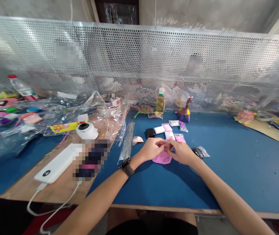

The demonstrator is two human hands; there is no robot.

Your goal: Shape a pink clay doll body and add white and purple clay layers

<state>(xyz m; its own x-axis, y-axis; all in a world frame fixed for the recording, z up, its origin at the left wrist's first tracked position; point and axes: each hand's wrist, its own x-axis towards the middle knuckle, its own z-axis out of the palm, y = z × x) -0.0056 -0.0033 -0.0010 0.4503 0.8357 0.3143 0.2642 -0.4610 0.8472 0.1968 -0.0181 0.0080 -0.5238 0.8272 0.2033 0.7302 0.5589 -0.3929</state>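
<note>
My left hand [154, 147] and my right hand [180, 150] meet above the blue table mat, fingertips pinched together on a piece of pink clay [162, 159]. Its lower part shows as a soft, rounded sheet below the fingers; the pinched part is mostly hidden. Just beyond the hands lie white and pink clay blocks [159, 130], a black block [150, 133] and a small bag of pink clay [180, 138]. A bag of black clay [201, 152] rests beside my right wrist. To the left of my left hand is a peach-coloured lump in clear wrap [137, 140].
A bundle of thin metal wires [127, 140] lies left of my hands. Farther back stand a bottle of yellow liquid [160, 101], a green-and-pink figure [143, 109] and a long-necked figure [185, 110]. A white power bank [56, 164] and a white camera [87, 131] are at left.
</note>
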